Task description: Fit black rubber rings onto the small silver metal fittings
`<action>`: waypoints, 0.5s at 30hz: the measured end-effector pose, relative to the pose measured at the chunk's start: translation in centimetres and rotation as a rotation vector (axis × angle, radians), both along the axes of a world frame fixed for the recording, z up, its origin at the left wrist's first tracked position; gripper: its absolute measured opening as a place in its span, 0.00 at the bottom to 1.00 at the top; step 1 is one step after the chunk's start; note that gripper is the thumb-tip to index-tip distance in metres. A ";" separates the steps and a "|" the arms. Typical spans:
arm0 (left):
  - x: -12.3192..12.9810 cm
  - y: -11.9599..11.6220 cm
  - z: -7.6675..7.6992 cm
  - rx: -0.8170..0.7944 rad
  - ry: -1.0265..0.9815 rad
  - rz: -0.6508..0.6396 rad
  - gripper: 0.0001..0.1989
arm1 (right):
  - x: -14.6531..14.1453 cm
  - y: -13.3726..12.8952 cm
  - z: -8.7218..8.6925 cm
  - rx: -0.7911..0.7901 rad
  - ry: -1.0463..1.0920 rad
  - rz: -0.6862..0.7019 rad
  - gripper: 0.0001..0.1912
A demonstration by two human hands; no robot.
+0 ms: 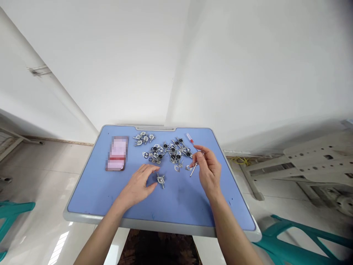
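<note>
On the blue tabletop (pixel 182 206), a small metal part (pixel 160 179) with thin stems lies by itself near the middle. My left hand (pixel 139 184) is just left of it, thumb and fingers apart and curved towards it, holding nothing. My right hand (pixel 206 167) grips a screwdriver (pixel 194 170), its metal shaft pointing down and left and its clear and red handle rising behind my fingers. Beyond my hands is a loose pile of metal parts (pixel 173 150) with black round pieces, flat plates and black rings. A smaller group of metal parts (pixel 142 138) lies at the back left.
A phone-like object (pixel 117 154), blurred out, lies on the left of the table. A white wall (pixel 132 66) rises behind the table. Teal stools (pixel 292 239) stand at both sides, and a pale metal frame (pixel 311 158) is on the right.
</note>
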State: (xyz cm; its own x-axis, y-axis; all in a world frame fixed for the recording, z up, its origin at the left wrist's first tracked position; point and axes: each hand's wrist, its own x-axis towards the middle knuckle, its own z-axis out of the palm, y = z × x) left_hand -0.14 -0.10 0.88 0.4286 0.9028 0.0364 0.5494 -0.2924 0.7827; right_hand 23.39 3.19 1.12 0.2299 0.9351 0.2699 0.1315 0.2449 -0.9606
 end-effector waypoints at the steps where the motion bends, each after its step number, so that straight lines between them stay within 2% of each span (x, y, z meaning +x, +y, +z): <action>1: 0.1 0.1 -0.1 0.026 0.019 -0.034 0.24 | -0.1 -0.1 0.0 -0.011 -0.015 0.007 0.13; 6: 0.7 0.2 -0.9 0.098 0.128 -0.102 0.31 | -0.5 -0.7 0.3 -0.021 -0.109 0.044 0.12; 10: 1.0 0.1 -1.3 0.148 0.181 -0.134 0.30 | -0.6 -1.3 0.6 -0.020 -0.154 0.069 0.12; 15: 1.2 -0.3 -1.1 0.177 0.273 -0.112 0.27 | -0.4 -1.9 0.9 -0.012 -0.231 0.086 0.12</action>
